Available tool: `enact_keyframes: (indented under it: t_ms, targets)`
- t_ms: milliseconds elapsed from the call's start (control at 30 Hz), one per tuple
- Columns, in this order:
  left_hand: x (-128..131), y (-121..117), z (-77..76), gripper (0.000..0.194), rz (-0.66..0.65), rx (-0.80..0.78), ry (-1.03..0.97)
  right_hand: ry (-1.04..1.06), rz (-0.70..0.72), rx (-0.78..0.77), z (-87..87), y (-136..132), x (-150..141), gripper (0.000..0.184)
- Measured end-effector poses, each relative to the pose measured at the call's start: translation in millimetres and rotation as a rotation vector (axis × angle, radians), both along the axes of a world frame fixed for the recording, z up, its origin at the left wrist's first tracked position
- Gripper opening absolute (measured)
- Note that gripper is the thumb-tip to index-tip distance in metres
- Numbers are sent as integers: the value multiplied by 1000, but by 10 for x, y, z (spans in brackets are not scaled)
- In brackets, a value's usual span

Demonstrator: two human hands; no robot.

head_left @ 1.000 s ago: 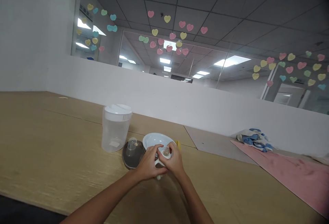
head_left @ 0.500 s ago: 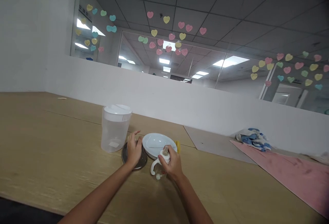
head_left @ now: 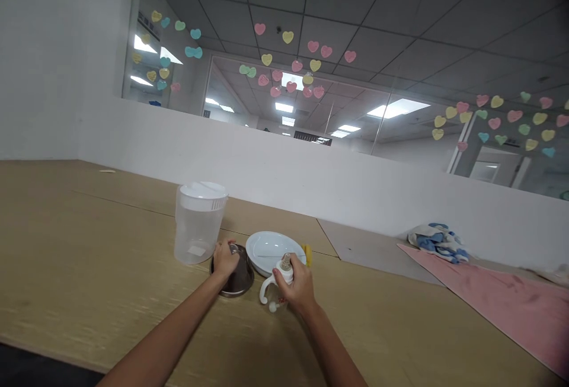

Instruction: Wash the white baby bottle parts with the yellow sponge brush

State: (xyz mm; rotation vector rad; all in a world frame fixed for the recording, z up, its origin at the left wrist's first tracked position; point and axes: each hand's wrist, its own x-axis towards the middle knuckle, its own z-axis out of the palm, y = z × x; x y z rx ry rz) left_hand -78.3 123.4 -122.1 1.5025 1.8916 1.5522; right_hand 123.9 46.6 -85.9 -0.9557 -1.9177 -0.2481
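Observation:
My right hand [head_left: 297,285] is closed around a small baby bottle [head_left: 281,274] with white side handles and a teat on top, held upright on the wooden table [head_left: 89,268]. My left hand [head_left: 224,258] reaches into a shallow metal bowl [head_left: 241,283] and is closed over a small clear cap [head_left: 233,249] that sits in it. Just behind the bottle lies a pale blue plate [head_left: 267,248], with a yellow item [head_left: 307,252] at its right edge.
A clear plastic jug with a white lid [head_left: 198,221] stands left of the bowl. A pink mat [head_left: 502,301] lies at the right, with a blue and white cloth [head_left: 438,240] behind it. A white partition wall [head_left: 311,179] runs along the table's far edge.
My left hand left the bottle, moved left to the metal bowl and closed over the clear cap. My right hand kept hold of the bottle.

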Motion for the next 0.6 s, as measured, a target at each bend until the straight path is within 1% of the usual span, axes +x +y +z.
enact_keyframes:
  t_ms: [67, 133, 167, 200, 267, 333, 433, 500, 533, 600]
  targets:
    - [27, -76, 76, 35, 13, 55, -10, 3, 3, 5, 4, 1, -5, 19]
    - [82, -194, 178, 40, 29, 177, -20, 11, 1, 7, 2, 1, -12, 19]
    - [121, -265, 229, 41, 40, 347, -51, 18, -1, 7, -1, 1, -16, 20]
    - [166, -340, 272, 40, 9, 516, -62, 24, -1, 8, -7, -1, -19, 20]
    - [267, -490, 328, 39, -130, 779, -21, 35, 3, 18, -20, -3, -25, 24]
    - [366, -622, 338, 36, -274, 923, 71, 48, 9, 37, -35, -2, -28, 32]
    - [475, -758, 308, 36, -470, 974, 227, 69, 5, 30, -53, 4, -28, 49]
    - [511, -804, 293, 35, -561, 962, 291, 78, 8, -1, -61, 9, -29, 59]
    - [520, -817, 291, 35, -580, 953, 304, 81, 11, -10, -63, 10, -32, 62]
    - [526, -834, 297, 34, -579, 928, 307, 94, 9, 3, -66, 9, -40, 67]
